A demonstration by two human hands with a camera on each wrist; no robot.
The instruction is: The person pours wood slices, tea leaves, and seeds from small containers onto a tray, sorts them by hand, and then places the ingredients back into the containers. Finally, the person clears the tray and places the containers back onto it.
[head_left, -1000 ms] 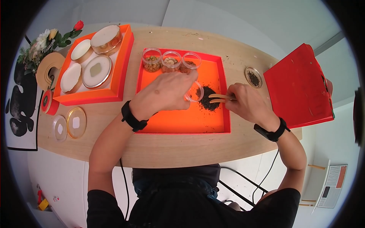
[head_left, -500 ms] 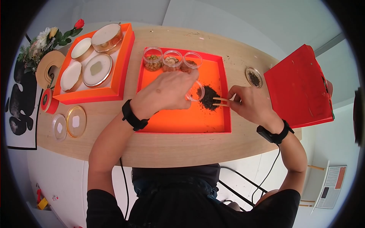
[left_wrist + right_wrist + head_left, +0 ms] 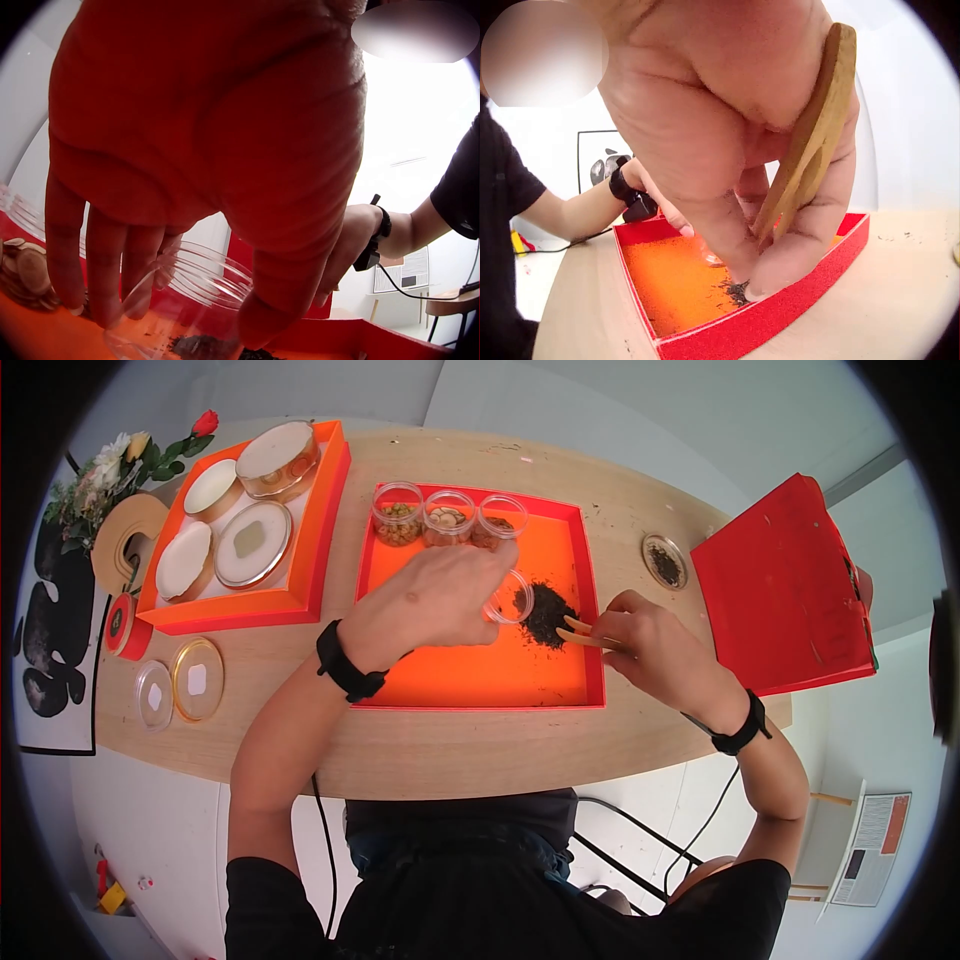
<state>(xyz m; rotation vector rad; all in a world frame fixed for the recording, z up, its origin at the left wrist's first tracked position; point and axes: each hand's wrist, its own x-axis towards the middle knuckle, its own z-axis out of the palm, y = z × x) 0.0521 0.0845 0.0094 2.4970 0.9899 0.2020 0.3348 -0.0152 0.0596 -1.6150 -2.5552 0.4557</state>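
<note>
The left hand [image 3: 435,600] grips a clear round jar [image 3: 510,598] tilted over the orange tray [image 3: 450,685]; in the left wrist view thumb and fingers span the jar [image 3: 199,300], with a little dark matter seen through it. Beside its mouth lies a pile of dark dried leaves [image 3: 548,615]. The right hand [image 3: 665,650] pinches wooden tweezers [image 3: 592,636], their tips at the pile's right edge. In the right wrist view the tweezers [image 3: 810,142] run between thumb and fingers. Three filled jars, one with green-brown pieces [image 3: 398,525], stand along the tray's back edge.
An orange box [image 3: 325,550] with several lidded containers stands left, beside flowers [image 3: 110,475]. Two lids [image 3: 198,680] lie before it. Right of the tray are a small dish of dark leaves [image 3: 664,563] and a red box [image 3: 780,590].
The right hand has shifted slightly down and right, and the tweezers' angle has changed, their tips now at the pile's edge. The left hand and its jar have hardly moved.
</note>
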